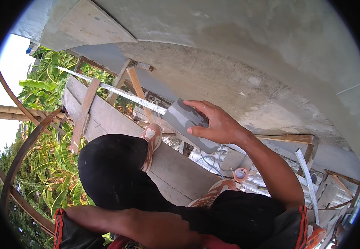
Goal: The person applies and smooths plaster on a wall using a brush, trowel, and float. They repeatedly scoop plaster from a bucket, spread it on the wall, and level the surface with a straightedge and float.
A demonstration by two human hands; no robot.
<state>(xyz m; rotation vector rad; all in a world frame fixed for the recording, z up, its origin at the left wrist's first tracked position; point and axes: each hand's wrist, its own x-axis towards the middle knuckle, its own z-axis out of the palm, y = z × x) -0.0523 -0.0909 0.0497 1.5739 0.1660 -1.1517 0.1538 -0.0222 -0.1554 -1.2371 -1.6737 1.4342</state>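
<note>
Centre: right hand [222,125] gripping grey patchy plate [183,119] | likely light, stiff; hold by edges | lower centre: left hand [171,229], grip unclear

the sheet [183,119] is patchy grey, trousers [113,166] black, shoes [152,135] pink-and-white

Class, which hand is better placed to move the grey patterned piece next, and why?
Probably the right: the right hand holds the grey patterned piece, while the left forearm lies low in view, well apart from it.
</note>
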